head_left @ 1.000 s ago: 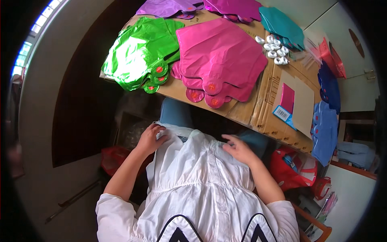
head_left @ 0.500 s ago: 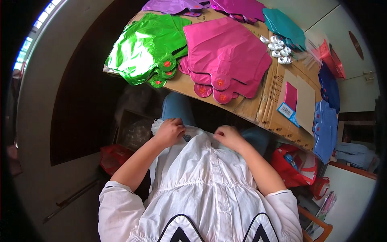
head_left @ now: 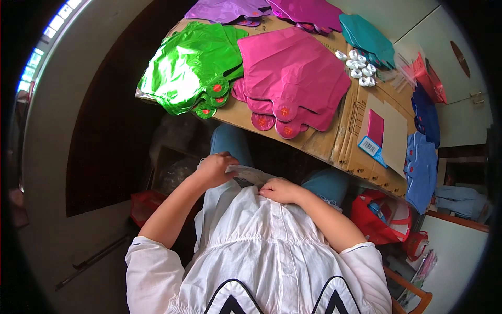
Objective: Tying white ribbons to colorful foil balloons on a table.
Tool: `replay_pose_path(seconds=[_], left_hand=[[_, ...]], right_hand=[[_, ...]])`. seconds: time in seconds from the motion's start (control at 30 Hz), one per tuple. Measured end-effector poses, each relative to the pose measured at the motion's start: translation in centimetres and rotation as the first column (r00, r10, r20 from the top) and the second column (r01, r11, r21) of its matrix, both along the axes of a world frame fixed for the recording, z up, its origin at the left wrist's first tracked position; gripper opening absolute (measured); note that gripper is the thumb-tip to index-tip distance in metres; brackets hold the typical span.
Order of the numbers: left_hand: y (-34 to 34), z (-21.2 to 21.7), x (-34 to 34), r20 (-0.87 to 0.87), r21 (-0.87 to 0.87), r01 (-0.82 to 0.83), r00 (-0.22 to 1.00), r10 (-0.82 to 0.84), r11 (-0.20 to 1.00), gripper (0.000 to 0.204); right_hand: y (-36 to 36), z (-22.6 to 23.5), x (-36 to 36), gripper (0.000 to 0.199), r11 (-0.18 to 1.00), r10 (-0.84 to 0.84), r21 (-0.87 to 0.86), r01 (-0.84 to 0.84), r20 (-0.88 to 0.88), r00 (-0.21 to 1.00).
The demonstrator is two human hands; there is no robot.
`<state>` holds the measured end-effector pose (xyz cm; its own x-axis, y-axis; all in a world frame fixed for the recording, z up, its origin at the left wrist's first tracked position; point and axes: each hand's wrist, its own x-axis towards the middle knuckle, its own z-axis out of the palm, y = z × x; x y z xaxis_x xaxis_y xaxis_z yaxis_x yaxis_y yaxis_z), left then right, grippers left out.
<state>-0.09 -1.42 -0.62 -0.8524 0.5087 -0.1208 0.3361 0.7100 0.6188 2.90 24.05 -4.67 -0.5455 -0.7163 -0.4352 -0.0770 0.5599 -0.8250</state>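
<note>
The left hand (head_left: 215, 170) is nearly closed over the lap, its fingers curled, and pinches the far edge of the white garment (head_left: 261, 225) between thumb and fingertips; the right hand (head_left: 281, 190) lies near it on the same garment, a little to the right and nearer, its fingers loosely bent and tucked down, and whether it grips the cloth I cannot tell; the garment, worn on the body, spreads over the lap on the near side of the bench (head_left: 319, 148), with a blue trouser leg (head_left: 230, 140) showing beyond the left hand.

The bench is covered in brown cardboard; at its near left edge lies a stack of shiny green foil sheets (head_left: 188, 63), and just right of it a stack of pink foil sheets (head_left: 295, 73), both with rounded tabs bearing red marks toward the near side; farther off lie purple sheets (head_left: 225, 10), magenta sheets (head_left: 308, 13) and, to the right, teal sheets (head_left: 366, 39); white twisted bundles (head_left: 360, 69) sit near the teal ones; along the right side are a red basket (head_left: 429, 79), dark blue sheets (head_left: 426, 115), light blue sheets (head_left: 420, 170) and a card (head_left: 393, 128) with a pink strip; a red bag (head_left: 379, 217) stands right of the lap.
</note>
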Motion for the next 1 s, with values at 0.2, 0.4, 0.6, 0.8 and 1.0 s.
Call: replay_pose_path(seconds=[0.2, 0.4, 0.6, 0.8, 1.0], left_hand=[[-0.3, -0.8, -0.1, -0.052, 0.091, 0.000, 0.999, 0.005, 0.996, 0.005], [0.2, 6.8, -1.2, 0.537, 0.335, -0.248, 0.843, 0.033, 0.909, 0.012], [-0.2, 12.4, -1.6, 0.624, 0.326, -0.206, 0.780, -0.047, 0.923, 0.014], [-7.6, 11.9, 0.1, 0.647, 0.230, -0.368, 0.749, 0.141, 0.901, 0.016], [-9.8, 15.9, 0.5, 0.542, 0.440, -0.489, 0.813, 0.211, 0.753, 0.013]], right_hand=[[0.0, 1.6, -0.3, 0.023, 0.969, -0.221, 0.041, 0.244, -0.304, 0.927], [-3.2, 7.6, -1.9, 0.022, 0.821, -0.528, -0.412, 0.395, -0.285, 0.800], [-3.0, 12.6, -3.0, 0.022, 0.782, -0.387, -0.425, 0.457, 0.244, 0.889], [5.9, 18.7, -1.5, 0.020, 0.513, -0.560, -0.530, 0.675, 0.389, 0.731], [12.9, 20.4, 1.0, 0.021, 0.222, -0.726, -0.656, 0.721, 0.382, 0.571]])
